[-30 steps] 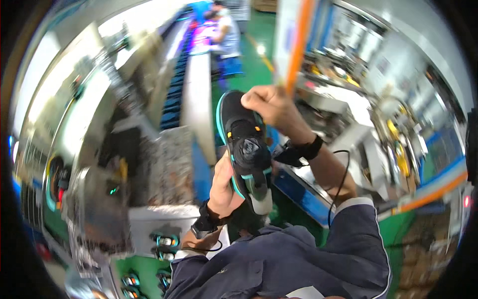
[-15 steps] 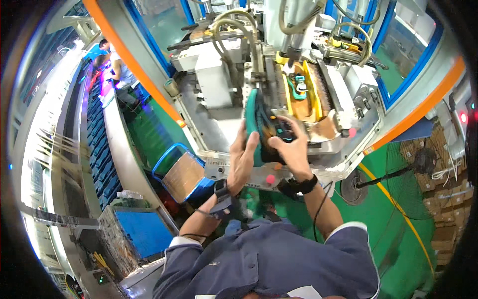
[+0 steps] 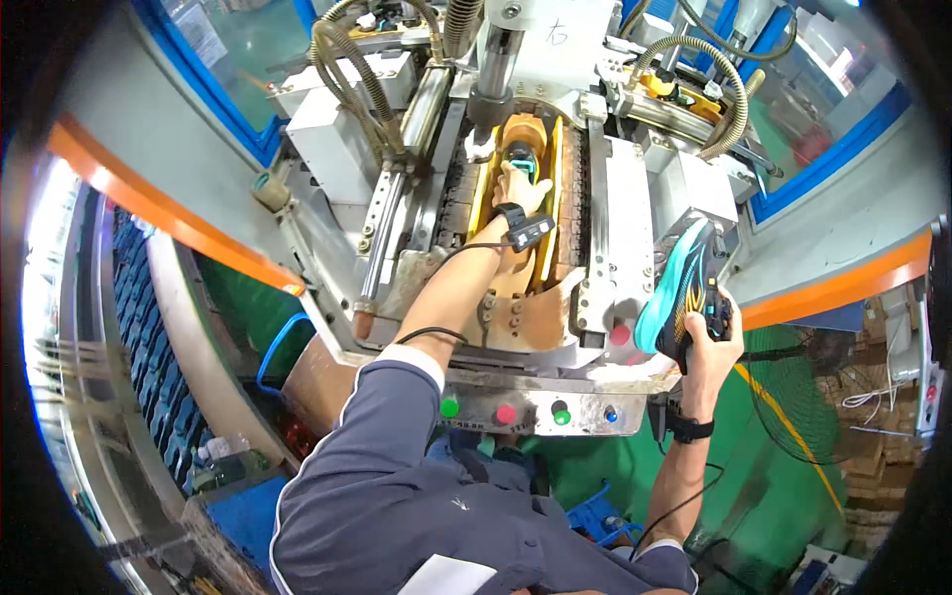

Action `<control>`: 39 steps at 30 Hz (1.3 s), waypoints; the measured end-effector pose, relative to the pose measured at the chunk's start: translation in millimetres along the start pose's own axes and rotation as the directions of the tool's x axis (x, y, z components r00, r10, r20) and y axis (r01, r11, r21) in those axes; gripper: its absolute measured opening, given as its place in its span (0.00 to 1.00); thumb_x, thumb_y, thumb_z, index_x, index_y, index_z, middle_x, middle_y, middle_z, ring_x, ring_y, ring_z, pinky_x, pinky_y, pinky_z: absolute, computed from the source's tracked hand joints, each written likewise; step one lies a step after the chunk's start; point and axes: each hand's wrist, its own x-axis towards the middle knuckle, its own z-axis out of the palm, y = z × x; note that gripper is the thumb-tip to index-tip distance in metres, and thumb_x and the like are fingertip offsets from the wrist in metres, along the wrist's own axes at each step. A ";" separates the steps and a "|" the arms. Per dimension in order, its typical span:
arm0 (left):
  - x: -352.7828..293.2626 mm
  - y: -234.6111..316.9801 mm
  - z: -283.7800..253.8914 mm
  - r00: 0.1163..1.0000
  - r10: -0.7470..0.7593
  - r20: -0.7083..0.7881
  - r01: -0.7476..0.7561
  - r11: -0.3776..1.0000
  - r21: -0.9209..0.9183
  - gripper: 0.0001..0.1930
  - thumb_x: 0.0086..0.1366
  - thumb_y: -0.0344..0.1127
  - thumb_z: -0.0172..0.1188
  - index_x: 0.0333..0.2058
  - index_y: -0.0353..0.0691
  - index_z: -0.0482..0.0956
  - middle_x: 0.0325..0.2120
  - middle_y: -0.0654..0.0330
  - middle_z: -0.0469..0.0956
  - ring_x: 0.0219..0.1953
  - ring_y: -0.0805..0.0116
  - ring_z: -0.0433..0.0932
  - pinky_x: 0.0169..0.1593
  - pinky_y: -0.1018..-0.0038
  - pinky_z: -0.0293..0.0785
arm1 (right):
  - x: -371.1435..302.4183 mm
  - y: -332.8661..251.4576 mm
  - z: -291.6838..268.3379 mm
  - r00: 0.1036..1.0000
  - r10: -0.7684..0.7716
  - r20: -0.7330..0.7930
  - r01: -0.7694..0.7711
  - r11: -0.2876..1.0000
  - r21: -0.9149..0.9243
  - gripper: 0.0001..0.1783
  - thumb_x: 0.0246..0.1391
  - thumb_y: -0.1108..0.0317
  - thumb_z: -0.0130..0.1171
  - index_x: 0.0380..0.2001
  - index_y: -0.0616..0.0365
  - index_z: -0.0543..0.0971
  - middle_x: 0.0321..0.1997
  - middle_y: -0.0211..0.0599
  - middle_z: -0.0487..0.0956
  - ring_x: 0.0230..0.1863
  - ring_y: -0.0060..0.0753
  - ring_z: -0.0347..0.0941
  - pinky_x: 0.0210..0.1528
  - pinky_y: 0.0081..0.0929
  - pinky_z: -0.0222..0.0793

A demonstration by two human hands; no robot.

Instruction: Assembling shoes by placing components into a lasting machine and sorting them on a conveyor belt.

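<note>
My right hand (image 3: 716,337) grips a running shoe (image 3: 684,293) with a black upper and teal sole, held up beside the machine's front right. The shoe is tilted with its sole facing left. My left hand (image 3: 522,190) reaches into a long yellow-and-tan cradle (image 3: 511,278) in the machine. Its thumb stands out to the right, and its fingers lie against a small black-and-teal piece (image 3: 521,157) inside. The fingertips are partly hidden. A metal press rod (image 3: 493,84) hangs just left of and above that piece.
Dark ribbed blocks (image 3: 573,198) line the cradle's sides. Hoses (image 3: 357,84) and white housings (image 3: 337,144) flank it. A front panel (image 3: 531,402) carries coloured buttons. Orange-edged frames (image 3: 169,213) rise on both sides. A conveyor (image 3: 159,327) runs at far left; a fan guard (image 3: 793,397) stands right.
The shoe, held between both hands before, has moved right in my right hand alone. My left hand has let go of it and reached forward into the cradle. The view has shifted.
</note>
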 end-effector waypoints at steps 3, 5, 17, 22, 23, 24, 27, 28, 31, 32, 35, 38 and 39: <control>24.4 -19.3 -4.9 0.990 -0.123 0.071 0.123 0.992 0.004 0.34 0.50 0.43 0.67 0.51 0.30 0.66 0.47 0.41 0.75 0.50 0.45 0.76 0.52 0.57 0.73 | 30.1 -4.2 10.4 1.000 -0.010 0.015 0.012 0.991 -0.130 0.24 0.43 0.78 0.62 0.48 0.65 0.74 0.38 0.31 0.77 0.35 0.21 0.72 0.41 0.20 0.70; 33.7 -49.4 -13.5 0.986 -0.053 0.158 0.086 0.973 -0.213 0.30 0.50 0.39 0.65 0.50 0.30 0.68 0.48 0.42 0.75 0.49 0.48 0.76 0.51 0.60 0.74 | 65.3 -10.7 36.2 0.994 -0.100 0.041 0.105 0.985 -0.135 0.22 0.42 0.74 0.64 0.45 0.65 0.76 0.35 0.32 0.78 0.32 0.20 0.72 0.38 0.21 0.71; -258.2 -82.2 -320.6 0.890 -0.051 0.453 0.433 0.401 -0.807 0.27 0.57 0.27 0.63 0.56 0.29 0.68 0.49 0.57 0.74 0.49 0.69 0.74 0.56 0.71 0.68 | 130.6 34.5 321.8 0.872 0.172 0.459 0.271 0.611 -0.744 0.25 0.34 0.57 0.67 0.32 0.69 0.81 0.37 0.55 0.82 0.43 0.50 0.80 0.46 0.37 0.75; -358.0 -116.7 -381.0 0.929 -0.360 0.087 0.294 0.572 -0.766 0.22 0.64 0.31 0.52 0.57 0.31 0.66 0.49 0.58 0.73 0.50 0.67 0.73 0.57 0.70 0.66 | 95.6 103.9 358.8 0.933 -0.007 0.360 0.316 0.496 -0.809 0.26 0.45 0.58 0.63 0.42 0.64 0.68 0.38 0.57 0.81 0.43 0.54 0.79 0.45 0.42 0.75; -379.8 -128.6 -382.7 0.915 -0.402 0.049 0.255 0.478 -0.841 0.21 0.66 0.30 0.52 0.57 0.32 0.66 0.48 0.58 0.73 0.50 0.68 0.72 0.57 0.71 0.66 | 89.9 98.5 356.9 0.937 -0.023 0.348 0.310 0.512 -0.801 0.28 0.45 0.57 0.64 0.43 0.65 0.67 0.39 0.57 0.80 0.43 0.54 0.79 0.45 0.43 0.76; -400.4 -138.6 -384.4 0.902 -0.431 0.003 0.227 0.467 -0.855 0.21 0.65 0.30 0.53 0.57 0.32 0.66 0.48 0.58 0.72 0.49 0.68 0.72 0.56 0.71 0.67 | 89.2 97.6 350.7 0.935 0.018 0.355 0.290 0.540 -0.790 0.30 0.45 0.57 0.64 0.44 0.65 0.66 0.39 0.57 0.80 0.42 0.55 0.79 0.44 0.44 0.76; -446.2 -152.3 -369.3 0.812 -0.565 -0.148 0.180 0.483 -0.857 0.20 0.65 0.31 0.56 0.55 0.33 0.67 0.48 0.58 0.73 0.48 0.68 0.74 0.52 0.70 0.71 | 58.3 74.9 340.4 0.822 -0.129 0.555 0.519 0.570 -0.637 0.36 0.45 0.58 0.63 0.51 0.68 0.62 0.48 0.61 0.75 0.50 0.58 0.74 0.51 0.50 0.71; -468.6 -150.8 -361.5 0.731 -0.647 -0.219 0.192 0.503 -0.843 0.19 0.64 0.32 0.57 0.53 0.33 0.69 0.47 0.58 0.73 0.47 0.68 0.75 0.49 0.70 0.73 | 29.6 56.3 328.1 0.704 -0.243 0.667 0.665 0.556 -0.499 0.35 0.46 0.62 0.61 0.55 0.69 0.62 0.50 0.61 0.73 0.54 0.58 0.70 0.55 0.49 0.67; -488.3 -167.3 -338.4 0.644 -0.733 -0.220 0.140 0.396 -0.907 0.15 0.64 0.34 0.58 0.49 0.36 0.73 0.39 0.61 0.78 0.41 0.70 0.79 0.43 0.70 0.76 | -91.8 -12.1 247.0 0.583 -0.399 0.708 0.552 0.833 0.015 0.12 0.51 0.74 0.55 0.41 0.60 0.78 0.38 0.49 0.79 0.42 0.52 0.75 0.47 0.39 0.70; -479.0 -153.9 -334.7 0.659 -0.727 -0.195 0.089 0.332 -0.939 0.15 0.65 0.33 0.57 0.49 0.36 0.73 0.40 0.60 0.78 0.41 0.69 0.78 0.44 0.71 0.75 | -130.9 -12.8 216.9 0.532 -0.334 0.778 0.522 0.853 0.009 0.12 0.52 0.75 0.54 0.41 0.60 0.78 0.37 0.47 0.79 0.41 0.50 0.75 0.45 0.37 0.70; -505.7 -148.6 -327.3 0.682 -0.596 -0.423 -0.007 0.573 -0.820 0.16 0.62 0.27 0.60 0.49 0.32 0.72 0.43 0.58 0.77 0.44 0.69 0.77 0.49 0.72 0.73 | -220.7 29.4 193.9 0.228 -0.470 0.853 0.532 0.794 0.295 0.10 0.52 0.75 0.54 0.39 0.59 0.77 0.37 0.43 0.78 0.39 0.47 0.73 0.43 0.37 0.69; -532.1 -161.8 -309.5 0.587 -0.756 -0.289 -0.065 0.312 -0.948 0.17 0.61 0.28 0.61 0.49 0.29 0.73 0.43 0.58 0.78 0.42 0.70 0.77 0.50 0.73 0.73 | -265.0 119.7 207.7 0.066 -0.419 0.905 0.663 0.696 0.274 0.10 0.51 0.74 0.55 0.39 0.56 0.76 0.38 0.42 0.76 0.44 0.49 0.70 0.46 0.40 0.68; -544.9 -170.6 -300.2 0.563 -0.763 -0.317 -0.100 0.318 -0.943 0.18 0.61 0.28 0.62 0.48 0.29 0.73 0.42 0.58 0.78 0.42 0.70 0.77 0.50 0.73 0.73 | -272.2 143.1 211.5 0.019 -0.416 0.909 0.683 0.669 0.292 0.11 0.51 0.75 0.54 0.39 0.56 0.77 0.37 0.42 0.75 0.43 0.49 0.71 0.46 0.39 0.68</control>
